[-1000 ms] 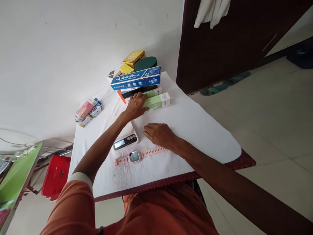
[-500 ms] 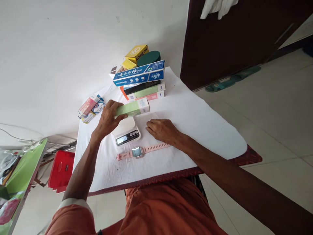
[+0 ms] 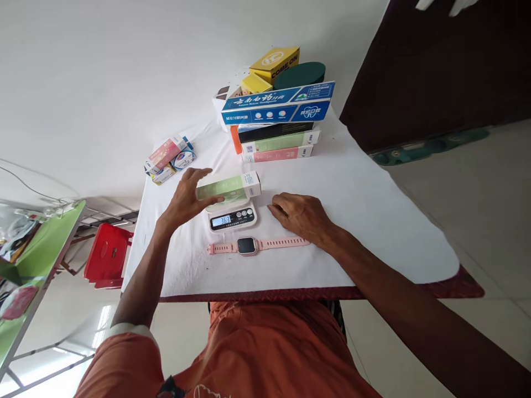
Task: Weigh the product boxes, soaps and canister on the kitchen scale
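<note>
A light-green carton [image 3: 228, 187] with a white end lies across the white digital scale [image 3: 233, 220], whose screen is lit and shows digits. Around the carton's left end is my left hand [image 3: 185, 196], open, with its thumb in front and fingers apart behind. My right hand [image 3: 302, 216] rests on the white cloth to the right of the scale, fingers curled closed, with nothing visible in them. Just in front of the scale, a smartwatch [image 3: 247, 246] with a pink strap is laid out flat.
Behind the scale stands a stack of cartons with a blue toothpaste box [image 3: 277, 105] on top. Yellow boxes [image 3: 276, 62] and a dark green round lid [image 3: 300, 75] are behind it. Several small boxes [image 3: 168, 155] sit at the left. A red chair [image 3: 105, 257] stands beside the table.
The green carton has come down onto the scale, and my left hand has loosened around it. My right hand stays on the cloth. The view has shifted.
</note>
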Available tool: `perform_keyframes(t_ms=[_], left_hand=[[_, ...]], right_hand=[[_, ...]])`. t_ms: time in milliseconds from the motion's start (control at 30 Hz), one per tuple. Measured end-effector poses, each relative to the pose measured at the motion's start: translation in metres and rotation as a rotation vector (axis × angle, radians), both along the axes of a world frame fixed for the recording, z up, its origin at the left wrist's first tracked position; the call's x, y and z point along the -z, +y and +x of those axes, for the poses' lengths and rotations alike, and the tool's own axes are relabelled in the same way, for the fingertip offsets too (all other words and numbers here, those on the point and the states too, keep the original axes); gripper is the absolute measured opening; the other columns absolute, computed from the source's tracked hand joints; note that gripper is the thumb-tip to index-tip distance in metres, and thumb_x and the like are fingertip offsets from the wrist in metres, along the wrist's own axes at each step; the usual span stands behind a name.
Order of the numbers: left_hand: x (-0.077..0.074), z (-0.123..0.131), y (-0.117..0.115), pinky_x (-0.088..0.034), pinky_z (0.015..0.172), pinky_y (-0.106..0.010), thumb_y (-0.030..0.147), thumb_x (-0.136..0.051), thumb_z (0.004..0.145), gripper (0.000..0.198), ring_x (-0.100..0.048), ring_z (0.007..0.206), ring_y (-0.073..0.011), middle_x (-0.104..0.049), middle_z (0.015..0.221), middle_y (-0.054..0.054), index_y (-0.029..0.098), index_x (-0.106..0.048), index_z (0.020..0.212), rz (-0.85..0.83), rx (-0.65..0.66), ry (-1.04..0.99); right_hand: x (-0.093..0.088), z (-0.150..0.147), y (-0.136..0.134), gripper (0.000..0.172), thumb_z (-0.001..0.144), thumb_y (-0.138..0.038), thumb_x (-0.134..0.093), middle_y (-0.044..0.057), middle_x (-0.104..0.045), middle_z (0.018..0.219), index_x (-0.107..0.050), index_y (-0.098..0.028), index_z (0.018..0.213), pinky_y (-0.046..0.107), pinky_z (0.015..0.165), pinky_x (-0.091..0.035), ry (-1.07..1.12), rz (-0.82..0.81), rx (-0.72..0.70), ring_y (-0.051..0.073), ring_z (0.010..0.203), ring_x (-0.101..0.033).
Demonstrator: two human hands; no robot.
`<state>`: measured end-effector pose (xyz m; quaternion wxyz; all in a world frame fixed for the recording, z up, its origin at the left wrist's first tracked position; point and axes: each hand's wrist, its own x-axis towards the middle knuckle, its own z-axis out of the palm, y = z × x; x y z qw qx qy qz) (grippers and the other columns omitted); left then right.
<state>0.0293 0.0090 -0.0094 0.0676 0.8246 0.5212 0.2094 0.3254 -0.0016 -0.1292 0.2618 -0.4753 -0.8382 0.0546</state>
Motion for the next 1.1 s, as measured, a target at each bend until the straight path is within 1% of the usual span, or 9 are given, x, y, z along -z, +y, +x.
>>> perform_keyframes(t_ms=[133,233,400,500,667,800,900,967,1100], left_hand=[[-0.017,-0.006,0.003,-0.054,0.102,-0.046,0.069,-0.073,0.085,0.073,-0.063,0.122,-0.0287,-0.062,0.134,-0.012,0.027,-0.056,0.141,0.111,-0.042,-0.026],[-0.022,-0.006,0.003,-0.054,0.102,-0.046,0.070,-0.072,0.085,0.073,-0.063,0.121,-0.0285,-0.062,0.134,-0.012,0.026,-0.056,0.141,0.128,-0.057,-0.007],[-0.011,0.001,-0.001,-0.051,0.106,-0.047,0.068,-0.072,0.087,0.070,-0.060,0.126,-0.0297,-0.060,0.137,-0.013,0.026,-0.055,0.141,0.044,-0.051,0.018],[-0.003,0.007,-0.005,-0.050,0.106,-0.048,0.061,-0.074,0.088,0.066,-0.058,0.127,-0.0307,-0.060,0.136,-0.014,0.024,-0.056,0.141,-0.012,-0.035,0.051],[0.007,0.016,-0.006,-0.049,0.100,-0.048,0.044,-0.074,0.093,0.045,-0.063,0.114,-0.0295,-0.067,0.121,-0.010,0.024,-0.061,0.132,-0.106,-0.013,0.167],[0.011,0.018,-0.005,-0.048,0.095,-0.044,0.034,-0.071,0.095,0.035,-0.066,0.108,-0.0272,-0.070,0.115,-0.009,0.021,-0.061,0.126,-0.116,0.004,0.177],[0.012,0.010,-0.002,-0.048,0.092,-0.042,0.033,-0.069,0.096,0.030,-0.067,0.104,-0.0260,-0.071,0.113,-0.008,0.021,-0.061,0.122,-0.094,-0.009,0.171],[0.011,-0.003,0.005,-0.049,0.092,-0.041,0.034,-0.069,0.094,0.029,-0.067,0.104,-0.0261,-0.072,0.112,-0.008,0.021,-0.062,0.120,-0.066,-0.050,0.162],[-0.003,-0.045,0.037,-0.050,0.094,-0.039,0.034,-0.070,0.090,0.035,-0.066,0.108,-0.0271,-0.071,0.119,-0.010,0.019,-0.061,0.120,0.041,-0.240,0.088]], right_hand=[[0.000,0.000,0.000,0.035,0.102,-0.030,-0.046,0.005,-0.068,0.072,-0.066,-0.017,0.077,0.028,0.058,-0.025,-0.006,-0.009,0.002,0.014,0.062,-0.052],[-0.001,0.000,-0.001,0.035,0.103,-0.030,-0.045,0.005,-0.067,0.072,-0.064,-0.017,0.076,0.028,0.057,-0.025,-0.015,-0.015,0.004,0.014,0.062,-0.051],[-0.001,0.000,-0.001,0.036,0.103,-0.029,-0.043,0.004,-0.065,0.070,-0.062,-0.018,0.075,0.027,0.056,-0.026,-0.010,0.010,-0.015,0.014,0.061,-0.050],[0.001,0.001,-0.001,0.035,0.103,-0.028,-0.043,0.004,-0.065,0.069,-0.062,-0.018,0.075,0.027,0.056,-0.027,-0.005,0.028,-0.017,0.014,0.060,-0.050],[0.004,0.002,0.000,0.037,0.104,-0.029,-0.043,0.002,-0.064,0.067,-0.060,-0.018,0.073,0.027,0.056,-0.028,0.012,0.059,-0.017,0.013,0.058,-0.049],[0.008,0.002,0.001,0.037,0.104,-0.030,-0.045,0.001,-0.061,0.063,-0.059,-0.019,0.071,0.027,0.055,-0.029,0.052,0.103,-0.039,0.012,0.055,-0.048],[0.008,0.002,0.001,0.037,0.104,-0.030,-0.046,0.001,-0.062,0.064,-0.059,-0.019,0.071,0.027,0.055,-0.029,0.074,0.124,-0.043,0.012,0.055,-0.048],[0.008,0.003,0.001,0.036,0.104,-0.029,-0.046,0.001,-0.062,0.064,-0.059,-0.020,0.071,0.027,0.054,-0.029,0.080,0.129,-0.045,0.012,0.055,-0.048],[0.007,0.004,0.000,0.035,0.104,-0.028,-0.047,0.000,-0.061,0.063,-0.059,-0.020,0.072,0.026,0.054,-0.030,0.084,0.145,-0.065,0.011,0.054,-0.049]])
